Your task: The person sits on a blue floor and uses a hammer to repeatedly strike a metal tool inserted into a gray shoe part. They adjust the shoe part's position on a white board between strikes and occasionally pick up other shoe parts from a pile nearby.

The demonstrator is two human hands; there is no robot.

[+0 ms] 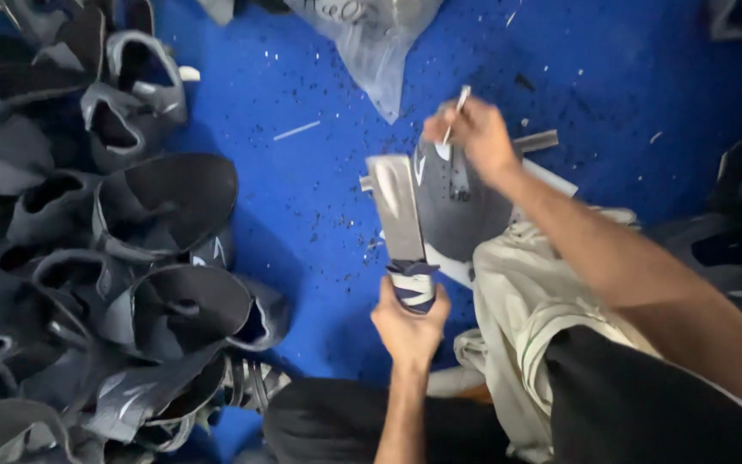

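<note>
Left hand (409, 325) grips one knife (398, 219); right hand (472, 137) pinches one thin strip (455, 110) (one shoe upper (461, 206) beneath).

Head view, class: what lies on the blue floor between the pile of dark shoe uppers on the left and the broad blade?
Only bare blue floor with dark specks, head view.

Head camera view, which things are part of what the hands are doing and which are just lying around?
In hand:
- left hand gripping wrapped knife handle
- flat blade
- right hand holding thin white stick
- grey shoe piece

Lying about:
- pile of dark shoe uppers
- plastic bag
- blue floor
- cloth
</note>
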